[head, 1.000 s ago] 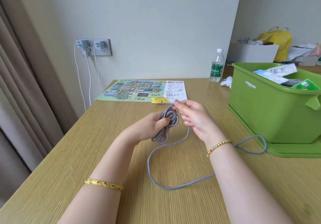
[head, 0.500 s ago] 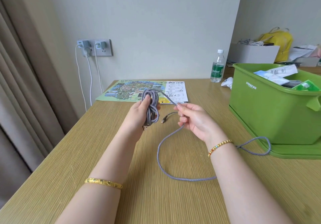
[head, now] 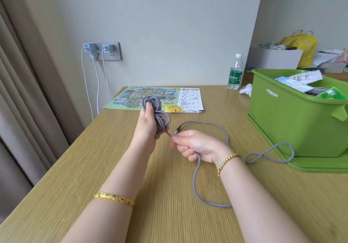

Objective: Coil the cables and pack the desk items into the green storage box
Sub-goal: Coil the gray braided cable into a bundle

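Left hand [head: 148, 127] raised above the wooden table [head: 75, 167], fist closed around a bundle of grey braided cable [head: 157, 113], several loops standing up past the thumb at 12 o'clock of the fist. Right hand [head: 195, 145] just at 4 o'clock of the left, fingers curled and pinching the same cable where it leaves the bundle. From the underside of that fist, loose cable dropping toward 6 o'clock, curving across the table and passing behind the right forearm. More slack lying in a figure-eight at 3 o'clock of the right hand, touching or nearly touching the base of the green storage box [head: 293, 122]. Cable end with its plug [head: 178, 128] lying just at 12 o'clock of the right knuckles; connector type too small to tell. Box at 2 o'clock on the table, open, packets and papers inside. Printed map sheet [head: 160, 97] flat at 12 o'clock beyond the hands, a yellow packet [head: 174, 108] on its near edge. Water bottle [head: 235, 72] at 1 o'clock by the wall.
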